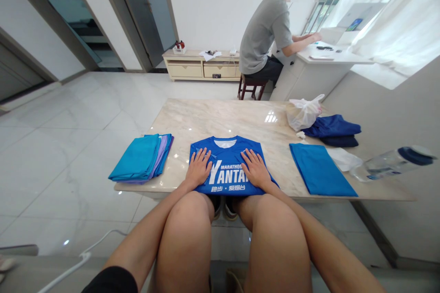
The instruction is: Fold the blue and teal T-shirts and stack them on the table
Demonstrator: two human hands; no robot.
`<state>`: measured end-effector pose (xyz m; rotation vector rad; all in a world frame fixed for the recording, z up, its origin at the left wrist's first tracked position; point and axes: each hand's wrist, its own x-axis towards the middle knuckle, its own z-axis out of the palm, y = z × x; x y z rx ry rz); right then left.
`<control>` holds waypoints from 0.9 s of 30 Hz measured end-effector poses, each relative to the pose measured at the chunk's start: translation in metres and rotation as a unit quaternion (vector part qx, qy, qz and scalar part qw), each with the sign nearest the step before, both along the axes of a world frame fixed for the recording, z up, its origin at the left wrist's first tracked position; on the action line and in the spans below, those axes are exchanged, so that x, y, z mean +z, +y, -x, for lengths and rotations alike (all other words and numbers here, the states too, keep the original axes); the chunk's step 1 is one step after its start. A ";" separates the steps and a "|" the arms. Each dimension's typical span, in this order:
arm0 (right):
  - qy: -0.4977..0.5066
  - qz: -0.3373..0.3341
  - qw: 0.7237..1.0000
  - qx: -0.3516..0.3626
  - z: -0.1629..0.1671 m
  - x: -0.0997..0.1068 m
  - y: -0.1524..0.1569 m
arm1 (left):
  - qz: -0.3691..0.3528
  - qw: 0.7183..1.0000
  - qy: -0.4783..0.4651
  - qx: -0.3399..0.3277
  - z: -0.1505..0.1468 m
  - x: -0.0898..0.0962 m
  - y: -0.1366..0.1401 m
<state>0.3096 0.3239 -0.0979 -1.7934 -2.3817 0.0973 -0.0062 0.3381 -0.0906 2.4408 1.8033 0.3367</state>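
Note:
A blue T-shirt (227, 155) with white lettering lies folded into a near-rectangle at the front edge of the marble-topped table, its neckline facing away from me. My left hand (199, 168) rests flat on its left side, fingers spread. On the right side my right hand (255, 169) lies flat too, fingers apart, partly covering the end of the printed word. Left of the shirt sits a stack of folded clothes (137, 158) in teal, lilac and blue. To the right lies a single folded teal-blue garment (319, 169).
On the table's right end are a white plastic bag (304, 112), a dark blue crumpled garment (332, 129), white tissue (343, 159) and a clear water bottle (392, 163) lying down. Beyond the table, a person in grey (266, 32) sits at a white desk (319, 71). A low cabinet (187, 71) stands against the wall.

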 end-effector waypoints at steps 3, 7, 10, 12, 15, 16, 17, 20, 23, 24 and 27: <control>0.002 0.000 1.000 0.000 0.000 -0.001 0.000 | -0.001 1.000 -0.002 -0.002 0.000 -0.001 0.000; 0.004 -0.003 1.000 0.003 -0.001 -0.002 0.001 | -0.001 1.000 -0.001 0.000 0.001 -0.001 0.000; 0.005 -0.006 1.000 0.001 -0.001 -0.003 0.001 | 0.001 1.000 0.000 -0.001 0.000 -0.001 0.000; 0.003 -0.006 1.000 0.001 -0.001 -0.003 0.001 | 0.002 1.000 0.000 -0.001 0.000 0.000 0.000; 0.004 -0.008 1.000 0.003 -0.001 -0.003 0.001 | 0.005 1.000 0.001 0.000 0.000 0.001 0.000; 0.005 -0.009 1.000 0.003 -0.001 -0.004 0.001 | 0.005 1.000 0.002 0.000 0.000 0.001 0.000; 0.006 -0.010 1.000 0.004 -0.002 -0.004 0.001 | 0.005 1.000 0.002 0.001 0.000 0.001 0.000; 0.009 -0.009 1.000 0.003 -0.002 -0.005 0.001 | 0.003 1.000 0.001 -0.001 0.001 0.000 0.000; 0.008 -0.009 1.000 0.001 -0.001 -0.004 0.001 | -0.001 1.000 -0.002 -0.001 0.001 -0.001 0.000; 0.007 -0.010 1.000 0.001 -0.001 -0.004 0.001 | -0.001 1.000 -0.003 -0.001 0.001 -0.001 0.000; 0.006 -0.009 1.000 0.000 -0.001 -0.003 0.000 | 0.004 1.000 -0.001 -0.001 0.001 0.000 0.000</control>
